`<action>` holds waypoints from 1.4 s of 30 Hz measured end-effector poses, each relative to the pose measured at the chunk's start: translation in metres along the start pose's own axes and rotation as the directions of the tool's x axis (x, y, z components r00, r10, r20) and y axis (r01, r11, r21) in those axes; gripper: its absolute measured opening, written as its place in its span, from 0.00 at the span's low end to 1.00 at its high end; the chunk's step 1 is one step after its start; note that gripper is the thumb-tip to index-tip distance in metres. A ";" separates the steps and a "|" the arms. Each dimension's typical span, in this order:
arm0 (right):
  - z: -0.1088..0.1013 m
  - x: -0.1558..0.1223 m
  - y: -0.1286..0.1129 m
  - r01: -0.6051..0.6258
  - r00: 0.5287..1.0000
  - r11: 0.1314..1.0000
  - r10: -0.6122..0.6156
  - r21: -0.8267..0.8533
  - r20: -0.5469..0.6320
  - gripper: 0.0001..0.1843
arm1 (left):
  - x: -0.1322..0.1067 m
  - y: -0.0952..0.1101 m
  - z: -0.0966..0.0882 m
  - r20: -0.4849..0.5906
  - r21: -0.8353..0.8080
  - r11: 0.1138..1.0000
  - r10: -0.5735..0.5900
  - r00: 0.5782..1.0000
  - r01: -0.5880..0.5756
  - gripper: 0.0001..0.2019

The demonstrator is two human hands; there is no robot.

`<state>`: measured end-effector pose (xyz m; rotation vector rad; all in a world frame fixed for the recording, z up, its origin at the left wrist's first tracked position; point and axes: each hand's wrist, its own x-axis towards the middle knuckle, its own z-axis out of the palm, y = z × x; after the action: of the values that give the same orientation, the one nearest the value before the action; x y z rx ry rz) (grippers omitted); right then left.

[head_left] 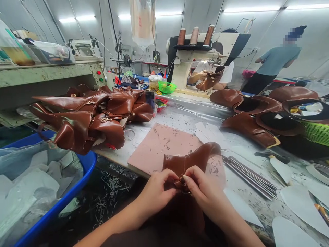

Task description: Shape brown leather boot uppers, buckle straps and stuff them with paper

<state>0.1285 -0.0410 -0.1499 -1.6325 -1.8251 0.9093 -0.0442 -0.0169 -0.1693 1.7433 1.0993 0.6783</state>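
Observation:
A brown leather boot upper (190, 157) rests over the near edge of a pink board (164, 144), its lower part hanging toward my lap. Both hands meet at a small buckle (183, 180) on a strap of the upper. My left hand (160, 187) pinches the strap from the left, thumb and forefinger closed. From the right, my right hand (202, 188) grips the buckle between thumb and fingertips. The fingers partly hide the strap's end.
A pile of brown leather uppers (102, 113) lies left, above a blue bin (84, 175) of scraps. More uppers (257, 120) stand right, near a bundle of strips (252, 176) and a hammer (272, 156). Behind are a sewing machine (180, 68) and a person (277, 61).

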 end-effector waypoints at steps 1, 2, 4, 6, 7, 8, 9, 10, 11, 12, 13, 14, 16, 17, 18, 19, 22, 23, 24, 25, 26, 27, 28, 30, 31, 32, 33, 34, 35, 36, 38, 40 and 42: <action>-0.001 0.000 0.000 0.001 1.000 1.000 -0.001 0.007 0.005 0.11 | 0.000 -0.001 -0.001 -0.003 -0.007 1.000 -0.001 1.000 0.001 0.11; -0.002 -0.001 0.000 0.002 1.000 1.000 -0.002 0.019 0.009 0.12 | -0.001 -0.001 -0.003 0.005 -0.006 1.000 0.005 1.000 -0.005 0.11; -0.003 -0.001 0.000 0.000 1.000 0.999 -0.001 0.051 0.013 0.12 | -0.002 -0.003 -0.006 0.039 0.001 1.000 0.024 0.999 -0.024 0.10; -0.003 -0.001 0.001 -0.003 1.000 0.997 0.002 0.074 0.014 0.13 | -0.003 -0.005 -0.008 0.043 -0.003 1.000 0.027 0.999 -0.027 0.10; -0.002 -0.001 0.002 -0.002 1.000 0.997 0.001 0.076 0.015 0.12 | -0.004 -0.005 -0.008 0.028 -0.004 1.000 0.025 0.999 -0.025 0.10; -0.001 -0.001 0.002 0.001 1.000 0.998 -0.002 0.069 0.015 0.12 | -0.004 -0.006 -0.006 0.009 0.000 1.000 0.030 1.000 -0.030 0.11; 0.000 -0.001 0.002 0.006 1.000 0.999 -0.006 0.053 0.011 0.12 | -0.005 -0.006 -0.005 -0.008 0.011 0.999 0.043 0.999 -0.043 0.11; 0.001 -0.001 0.003 0.011 1.000 0.999 -0.011 0.033 0.005 0.12 | -0.006 -0.005 -0.003 -0.016 0.024 0.998 0.064 0.998 -0.064 0.12; 0.003 -0.001 0.003 0.014 1.000 1.000 -0.014 0.012 -0.006 0.13 | -0.007 -0.005 -0.001 -0.015 0.036 0.995 0.088 0.996 -0.088 0.13; 0.004 -0.001 0.003 0.014 1.000 1.000 -0.015 -0.006 -0.020 0.13 | -0.007 -0.004 0.001 -0.013 0.043 0.993 0.109 0.994 -0.108 0.14; 0.005 -0.001 0.003 0.012 0.999 1.000 -0.012 -0.019 -0.035 0.13 | -0.008 -0.002 0.002 -0.011 0.047 0.992 0.121 0.993 -0.121 0.15; 0.006 -0.001 0.004 0.008 0.999 1.000 -0.009 -0.028 -0.046 0.13 | -0.009 -0.001 0.002 -0.010 0.050 0.991 0.124 0.992 -0.124 0.16; 0.007 -0.002 0.004 -0.001 0.998 0.999 -0.001 -0.037 -0.057 0.13 | -0.009 0.002 0.002 -0.002 0.065 0.991 0.121 0.993 -0.121 0.16; 0.008 -0.002 0.004 -0.006 0.998 0.999 0.004 -0.039 -0.061 0.13 | -0.009 0.004 0.001 0.006 0.074 0.991 0.115 0.993 -0.115 0.15; 0.008 -0.003 0.005 -0.013 0.998 0.999 0.011 -0.040 -0.063 0.13 | -0.009 0.005 0.001 0.020 0.080 0.991 0.105 0.994 -0.106 0.14; 0.009 -0.003 0.004 -0.020 0.998 0.999 0.017 -0.038 -0.066 0.13 | -0.008 0.007 0.000 0.033 0.081 0.993 0.085 0.996 -0.087 0.11; 0.011 -0.004 0.003 -0.017 0.998 1.000 0.016 -0.026 -0.062 0.13 | -0.005 0.009 0.001 0.033 0.069 0.997 -0.028 0.999 0.025 0.04; 0.012 -0.004 0.003 -0.009 0.998 1.000 0.007 -0.022 -0.061 0.13 | -0.004 0.010 0.001 0.030 0.069 0.996 -0.066 0.997 0.064 0.06; 0.013 -0.004 0.003 0.001 0.998 1.000 -0.002 -0.021 -0.064 0.13 | -0.003 0.010 0.002 0.029 0.076 0.993 -0.095 0.995 0.093 0.08; 0.015 -0.005 0.003 0.010 0.997 1.000 -0.011 -0.020 -0.070 0.13 | -0.003 0.009 0.002 0.034 0.087 0.990 -0.113 0.993 0.109 0.09; 0.016 -0.005 0.004 0.015 0.997 1.000 -0.017 -0.020 -0.081 0.12 | -0.002 0.009 0.002 0.052 0.100 0.989 -0.115 0.992 0.109 0.09; 0.017 -0.005 0.005 0.018 0.996 1.000 -0.020 -0.020 -0.093 0.12 | -0.001 0.009 0.002 0.078 0.111 0.989 -0.103 0.992 0.094 0.09; 0.019 -0.005 0.006 0.018 0.994 1.000 -0.020 -0.021 -0.105 0.12 | -0.001 0.008 0.001 0.108 0.120 0.990 -0.082 0.991 0.069 0.09; 0.021 -0.006 0.008 0.014 0.992 1.000 -0.017 -0.028 -0.123 0.13 | 0.000 0.007 -0.002 0.169 0.124 0.992 -0.030 0.985 0.009 0.09; 0.021 -0.006 0.008 0.011 0.992 0.999 -0.015 -0.033 -0.124 0.13 | 0.001 0.006 -0.003 0.190 0.123 0.992 -0.007 0.982 -0.017 0.10; 0.022 -0.006 0.008 0.007 0.993 0.999 -0.012 -0.038 -0.120 0.13 | 0.002 0.005 -0.005 0.205 0.122 0.992 0.008 0.979 -0.033 0.10; 0.021 -0.006 0.007 0.004 0.994 0.999 -0.009 -0.045 -0.113 0.13 | 0.002 0.004 -0.006 0.213 0.120 0.992 0.016 0.977 -0.042 0.11; 0.021 -0.006 0.006 0.002 0.994 0.999 -0.007 -0.052 -0.106 0.13 | 0.003 0.003 -0.007 0.218 0.117 0.992 0.021 0.976 -0.047 0.11; 0.020 -0.006 0.004 0.001 0.995 0.998 -0.007 -0.059 -0.101 0.13 | 0.003 0.003 -0.007 0.221 0.116 0.992 0.022 0.975 -0.048 0.11; 0.020 -0.006 0.003 0.001 0.995 0.998 -0.008 -0.068 -0.100 0.13 | 0.003 0.003 -0.008 0.223 0.118 0.992 0.021 0.975 -0.048 0.12; 0.020 -0.006 0.003 0.007 0.995 0.997 -0.015 -0.081 -0.101 0.13 | 0.003 0.003 -0.008 0.225 0.137 0.989 0.017 0.974 -0.049 0.13; 0.023 -0.006 0.005 0.000 0.993 0.996 -0.010 -0.089 -0.117 0.13 | 0.002 0.005 -0.007 0.227 0.181 0.982 0.014 0.974 -0.056 0.13; 0.029 -0.005 0.009 -0.038 0.985 0.995 0.022 -0.096 -0.169 0.15 | 0.002 0.007 -0.006 0.243 0.221 0.973 0.016 0.970 -0.071 0.14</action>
<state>0.1132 -0.0490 -0.1752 -1.7450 -1.7587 0.6811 -0.0455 -0.0140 -0.1608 1.9920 1.0025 0.3638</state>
